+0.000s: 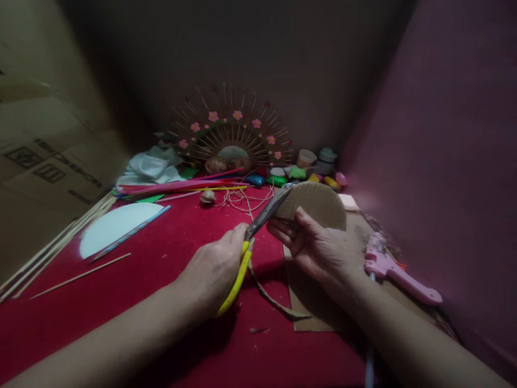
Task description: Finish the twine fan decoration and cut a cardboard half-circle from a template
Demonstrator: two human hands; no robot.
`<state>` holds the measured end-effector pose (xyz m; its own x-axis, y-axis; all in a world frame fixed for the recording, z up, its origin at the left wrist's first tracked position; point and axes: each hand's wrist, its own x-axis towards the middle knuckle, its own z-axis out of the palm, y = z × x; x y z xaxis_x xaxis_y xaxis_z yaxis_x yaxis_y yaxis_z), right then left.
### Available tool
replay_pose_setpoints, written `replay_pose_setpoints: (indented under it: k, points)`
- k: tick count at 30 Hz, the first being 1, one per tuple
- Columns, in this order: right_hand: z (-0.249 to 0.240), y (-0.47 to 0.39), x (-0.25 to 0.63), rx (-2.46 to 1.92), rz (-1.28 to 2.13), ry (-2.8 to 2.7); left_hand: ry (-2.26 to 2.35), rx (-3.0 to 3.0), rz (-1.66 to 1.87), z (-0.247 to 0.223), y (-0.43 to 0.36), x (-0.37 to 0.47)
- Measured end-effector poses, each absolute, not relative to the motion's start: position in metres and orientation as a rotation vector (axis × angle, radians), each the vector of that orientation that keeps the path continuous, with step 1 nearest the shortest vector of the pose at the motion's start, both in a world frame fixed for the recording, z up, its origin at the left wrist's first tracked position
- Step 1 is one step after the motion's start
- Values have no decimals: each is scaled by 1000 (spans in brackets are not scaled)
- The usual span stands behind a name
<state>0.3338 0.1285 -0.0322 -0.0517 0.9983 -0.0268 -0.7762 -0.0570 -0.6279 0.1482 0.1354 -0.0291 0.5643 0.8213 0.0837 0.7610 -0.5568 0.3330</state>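
Observation:
My left hand (216, 267) is wrapped round the yellow handles of a pair of scissors (236, 285). Their dark blades point up and to the right, against the left edge of a rounded piece of brown cardboard (317, 202). That cardboard is pinched in my right hand (311, 245), thumb on the near face and fingers behind it. A thin curled cardboard strip (269, 296) hangs below the scissors and trails to the right. Beneath my right hand lies a flat cardboard sheet (309, 312).
A pink glue gun (399, 275) lies at the right. Left are a pale half-disc (117, 229), a thin stick (81, 276) and long sticks (60, 245). Behind stand a flower-decorated fan (238, 116), coloured strips (177, 186), a twine ball (207, 198) and a cup (306, 158).

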Motion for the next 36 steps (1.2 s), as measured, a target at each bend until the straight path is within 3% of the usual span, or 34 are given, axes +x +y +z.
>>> replay_pose_setpoints:
  k: [21,30,36]
  points:
    - [-31,131,338,-611,1549,-560,1345,2638,243,-21,137,139]
    - [-28,130,338,-608,1556,-608,1301,2477,595,-22,145,136]
    - [-30,130,339,-623,1580,-621,1253,2523,465,-18,141,139]
